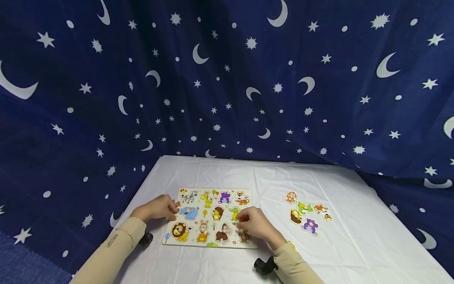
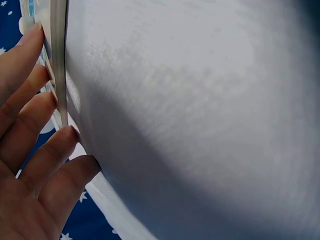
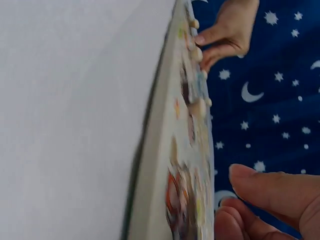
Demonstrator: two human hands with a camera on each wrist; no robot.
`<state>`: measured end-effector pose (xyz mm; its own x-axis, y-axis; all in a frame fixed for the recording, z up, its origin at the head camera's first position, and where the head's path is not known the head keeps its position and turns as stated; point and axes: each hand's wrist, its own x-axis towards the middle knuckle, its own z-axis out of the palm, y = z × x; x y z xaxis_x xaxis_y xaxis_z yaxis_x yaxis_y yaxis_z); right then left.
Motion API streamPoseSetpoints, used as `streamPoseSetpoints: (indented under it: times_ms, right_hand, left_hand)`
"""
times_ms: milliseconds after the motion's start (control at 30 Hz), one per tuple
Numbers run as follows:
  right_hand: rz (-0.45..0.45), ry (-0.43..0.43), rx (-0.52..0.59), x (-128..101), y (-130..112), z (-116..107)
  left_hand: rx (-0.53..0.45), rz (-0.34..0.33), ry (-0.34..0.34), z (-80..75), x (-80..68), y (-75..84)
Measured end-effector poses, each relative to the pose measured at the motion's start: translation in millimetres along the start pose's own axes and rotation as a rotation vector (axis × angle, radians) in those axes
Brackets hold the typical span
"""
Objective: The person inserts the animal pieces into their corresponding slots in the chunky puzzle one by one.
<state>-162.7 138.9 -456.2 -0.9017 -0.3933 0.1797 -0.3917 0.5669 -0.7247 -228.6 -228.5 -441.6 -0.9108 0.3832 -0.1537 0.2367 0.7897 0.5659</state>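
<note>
A puzzle board with animal pictures lies on the table, lion, kangaroo and gorilla along its front row. My left hand rests at the board's left edge, its fingertips touching the edge in the left wrist view. Over the right part of the board is my right hand, close to the crocodile picture and partly covering the monkey picture. In the right wrist view its thumb and forefinger are bent toward each other, with nothing showing between them. Small round knobs stick up from some pieces.
Right of the board lie several loose animal pieces, including a purple hippo, a crocodile, a hedgehog and a monkey. Something yellow peeks out by my right wrist. A dark blue star-patterned curtain hangs behind the white-covered table.
</note>
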Motion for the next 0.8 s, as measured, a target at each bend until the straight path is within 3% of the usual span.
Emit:
streamPoseSetpoints:
  times_ms: [267, 533, 800]
  right_hand:
    - [-0.017, -0.064, 0.002, -6, 10, -28]
    - [0.056, -0.135, 0.035, -20, 19, -46]
    - [0.083, -0.16, 0.005, -46, 29, -59]
  left_hand:
    - [-0.006, 0.02, 0.01, -5.3, 0.4, -1.9]
    - [-0.02, -0.009, -0.009, -4.1, 1.3, -5.0]
    - [-0.024, 0.023, 0.006, -1.0, -0.4, -0.3]
